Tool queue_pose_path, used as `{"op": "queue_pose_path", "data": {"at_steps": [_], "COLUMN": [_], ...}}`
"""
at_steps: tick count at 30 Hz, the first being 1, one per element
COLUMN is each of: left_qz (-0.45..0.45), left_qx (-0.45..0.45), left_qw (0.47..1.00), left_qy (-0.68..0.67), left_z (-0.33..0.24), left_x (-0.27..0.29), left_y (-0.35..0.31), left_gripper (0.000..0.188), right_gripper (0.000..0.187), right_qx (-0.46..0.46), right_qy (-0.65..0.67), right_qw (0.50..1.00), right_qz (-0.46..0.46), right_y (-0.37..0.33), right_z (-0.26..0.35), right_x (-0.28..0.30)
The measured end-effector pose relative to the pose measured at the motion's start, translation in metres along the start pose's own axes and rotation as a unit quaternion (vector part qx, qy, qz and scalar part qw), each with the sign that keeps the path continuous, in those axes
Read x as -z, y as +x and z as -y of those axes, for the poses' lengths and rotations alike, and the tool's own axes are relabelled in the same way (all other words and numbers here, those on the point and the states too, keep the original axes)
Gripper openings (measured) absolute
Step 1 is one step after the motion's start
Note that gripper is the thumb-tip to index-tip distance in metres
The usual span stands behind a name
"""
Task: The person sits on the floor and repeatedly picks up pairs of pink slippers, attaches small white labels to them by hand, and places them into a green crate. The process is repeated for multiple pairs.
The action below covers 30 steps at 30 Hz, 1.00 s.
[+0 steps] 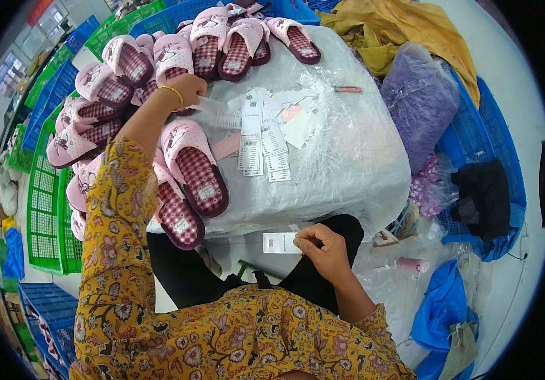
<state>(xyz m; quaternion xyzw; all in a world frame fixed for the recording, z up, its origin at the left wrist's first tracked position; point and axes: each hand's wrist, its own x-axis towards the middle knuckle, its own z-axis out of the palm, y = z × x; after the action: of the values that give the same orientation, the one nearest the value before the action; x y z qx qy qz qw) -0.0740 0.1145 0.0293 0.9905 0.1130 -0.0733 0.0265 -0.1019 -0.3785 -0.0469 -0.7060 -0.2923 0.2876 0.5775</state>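
Note:
Between the thumb and fingers of my right hand (324, 252) is a small white printed label (279, 243), held over my lap. My left hand (187, 90) reaches across to the pink slippers with its fingers curled downward. A pale, blurred strip (217, 114) extends from beneath it; whether the fingers grip it is unclear. Nearest my body lies a pair of pink slippers (201, 180) with checked insoles and dark maroon edges. Printed white labels (251, 136) lie spread in the middle of the plastic-wrapped white bale (342, 190), beside a pink card (227, 146).
More pink slippers (173, 56) crowd the bale's far and left edges. Green crates (46, 218) and a blue crate (51, 310) stand at the left. To the right are a bagged purple bundle (419, 95), yellow cloth (405, 25) and a blue basket (500, 145) with black cloth.

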Motion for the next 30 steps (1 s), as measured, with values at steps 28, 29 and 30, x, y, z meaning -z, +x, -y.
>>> {"op": "queue_pose_path", "data": {"at_steps": [28,29,30], "left_qz": [-0.186,-0.186,-0.187], "left_qx": [0.034,0.033,0.031], "left_qw": [0.604,0.6,0.597], "left_qy": [-0.774,-0.777,-0.78], "left_z": [-0.244,-0.245,-0.246], "left_x": [-0.065,-0.064,-0.064], "left_y": [-0.185,-0.186,-0.186], "left_gripper": [0.012,0.012,0.012], "right_gripper": [0.038,0.036,0.035], "right_qx": [-0.037,-0.036,-0.034], "right_qy": [0.283,0.286,0.288], "right_qw": [0.958,0.958,0.957], "right_qz": [-0.004,-0.003,-0.002], "right_y": [0.036,0.035,0.035], "right_z": [0.062,0.062,0.061], "right_x": [-0.048,-0.048,-0.047]}}
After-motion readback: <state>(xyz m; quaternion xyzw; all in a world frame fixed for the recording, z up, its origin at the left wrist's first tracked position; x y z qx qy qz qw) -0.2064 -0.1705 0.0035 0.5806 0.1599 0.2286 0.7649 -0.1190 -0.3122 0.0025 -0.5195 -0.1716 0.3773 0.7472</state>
